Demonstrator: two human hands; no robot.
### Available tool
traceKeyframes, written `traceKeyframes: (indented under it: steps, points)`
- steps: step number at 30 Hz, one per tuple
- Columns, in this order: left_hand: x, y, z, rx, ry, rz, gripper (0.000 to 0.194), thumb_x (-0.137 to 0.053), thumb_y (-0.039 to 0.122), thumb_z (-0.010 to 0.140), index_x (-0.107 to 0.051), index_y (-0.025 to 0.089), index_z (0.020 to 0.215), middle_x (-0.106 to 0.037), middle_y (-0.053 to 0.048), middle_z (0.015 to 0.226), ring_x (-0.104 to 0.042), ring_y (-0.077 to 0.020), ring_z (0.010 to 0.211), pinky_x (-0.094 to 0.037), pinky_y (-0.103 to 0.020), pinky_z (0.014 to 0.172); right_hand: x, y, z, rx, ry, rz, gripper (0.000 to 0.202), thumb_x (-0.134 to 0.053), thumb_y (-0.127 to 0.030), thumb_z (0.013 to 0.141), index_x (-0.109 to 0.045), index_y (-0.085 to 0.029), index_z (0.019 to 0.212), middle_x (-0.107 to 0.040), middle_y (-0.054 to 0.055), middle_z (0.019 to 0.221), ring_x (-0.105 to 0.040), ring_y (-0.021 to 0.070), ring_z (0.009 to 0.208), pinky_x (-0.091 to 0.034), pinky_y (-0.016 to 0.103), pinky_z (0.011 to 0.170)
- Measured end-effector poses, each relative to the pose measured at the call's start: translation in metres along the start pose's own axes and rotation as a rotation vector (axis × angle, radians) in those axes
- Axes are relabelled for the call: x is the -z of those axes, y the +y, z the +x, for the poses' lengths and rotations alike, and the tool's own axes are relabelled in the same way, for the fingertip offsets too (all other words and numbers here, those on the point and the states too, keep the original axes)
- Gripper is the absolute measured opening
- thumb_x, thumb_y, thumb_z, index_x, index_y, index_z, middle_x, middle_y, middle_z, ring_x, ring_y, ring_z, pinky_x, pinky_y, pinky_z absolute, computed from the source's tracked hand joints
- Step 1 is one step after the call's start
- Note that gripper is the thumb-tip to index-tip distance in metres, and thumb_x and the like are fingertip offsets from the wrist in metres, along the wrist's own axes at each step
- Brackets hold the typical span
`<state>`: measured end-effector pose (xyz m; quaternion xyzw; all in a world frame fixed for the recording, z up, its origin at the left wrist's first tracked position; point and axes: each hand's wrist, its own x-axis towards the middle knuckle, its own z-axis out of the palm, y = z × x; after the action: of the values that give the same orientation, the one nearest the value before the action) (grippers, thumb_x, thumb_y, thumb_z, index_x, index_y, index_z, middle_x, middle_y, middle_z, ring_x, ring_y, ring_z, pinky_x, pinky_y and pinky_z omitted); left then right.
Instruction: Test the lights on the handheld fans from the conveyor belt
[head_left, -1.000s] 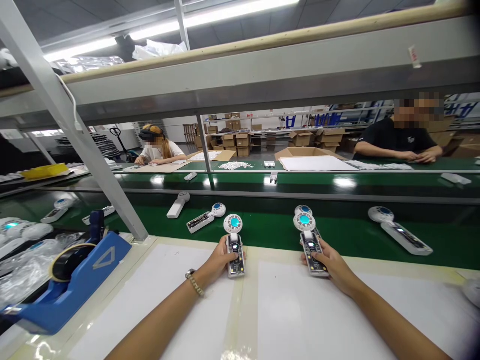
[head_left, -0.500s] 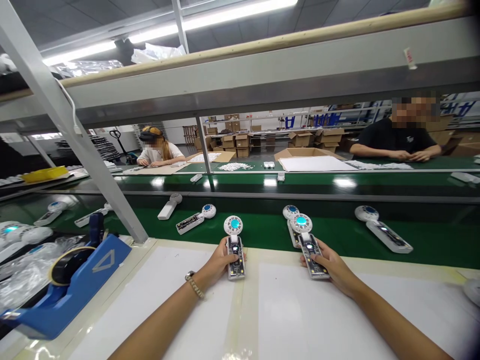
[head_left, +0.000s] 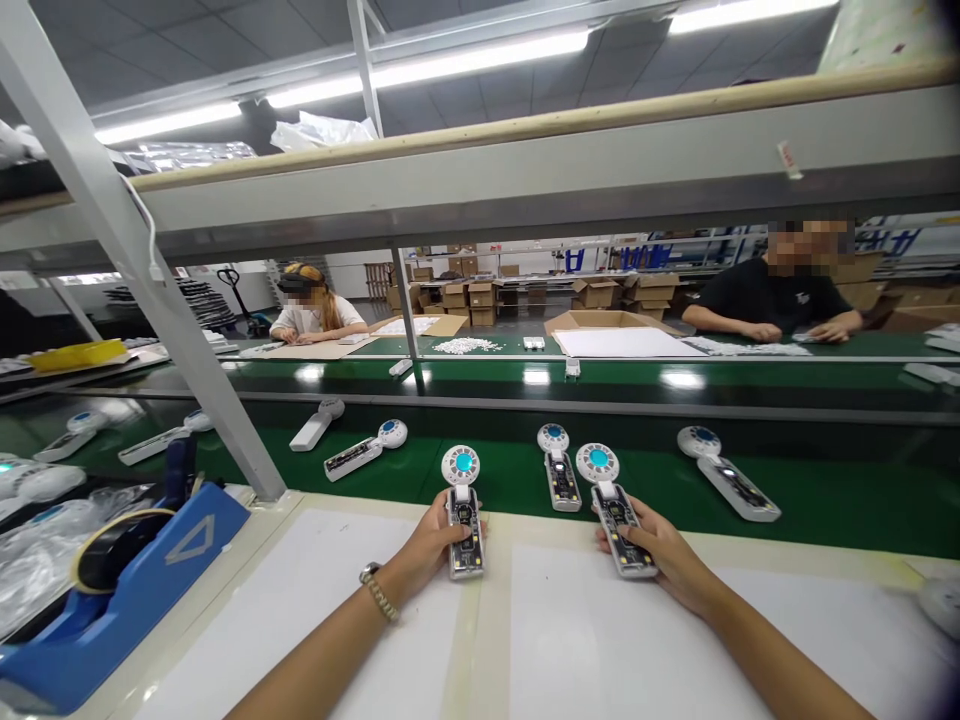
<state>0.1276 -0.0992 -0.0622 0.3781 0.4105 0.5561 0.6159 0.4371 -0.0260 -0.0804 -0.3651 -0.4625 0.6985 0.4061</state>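
Note:
My left hand point(head_left: 429, 548) is closed around the handle of a white handheld fan point(head_left: 466, 530), its thumb on the exposed circuit board. The round slotted head has a bright blue centre and points away from me. A matching fan point(head_left: 622, 530) is gripped in my right hand point(head_left: 664, 552), the thumb pressed on its board too. Both are held upright-tilted over the near edge of the green belt. Just left of the right-hand fan, another fan point(head_left: 559, 475) lies on the belt with a small white light lit in its handle.
More fans lie along the green conveyor belt point(head_left: 840, 500), one point(head_left: 731, 480) to the right and several to the left. A blue tape dispenser point(head_left: 142, 590) stands at left beside a slanted metal post point(head_left: 187, 330). White sheets point(head_left: 600, 640) cover the bench. Two people sit across the line.
The fans on the belt have shifted left, uncovering the one behind my right-hand fan. The white lights in both held handles have gone out; the blue centres still glow.

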Motion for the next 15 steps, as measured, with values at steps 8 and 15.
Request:
traceKeyframes:
  steps: [8, 15]
  points:
    - [0.002, 0.008, 0.005, 0.106, 0.112, -0.112, 0.060, -0.037, 0.069, 0.075, -0.056, 0.014, 0.062, -0.056, -0.004, 0.052, -0.055, -0.0132, 0.050, -0.049, -0.030, 0.070, -0.004, -0.010, -0.001, -0.011, -0.034, 0.152, 0.057, -0.032, -0.071, 0.075, -0.057, -0.020, 0.067, -0.058, 0.003, 0.061, -0.056, 0.0177, 0.054, -0.049, 0.031, 0.063]
    - [0.029, 0.023, 0.024, 0.093, 0.425, -0.115, 0.044, -0.050, 0.056, 0.077, -0.055, 0.012, 0.075, -0.060, -0.005, 0.062, -0.059, -0.0142, 0.054, -0.051, -0.027, 0.062, 0.011, -0.010, 0.036, 0.018, 0.063, 0.072, 0.055, -0.036, -0.069, 0.075, -0.053, -0.020, 0.059, -0.054, 0.002, 0.052, -0.056, 0.0171, 0.050, -0.051, 0.033, 0.068]
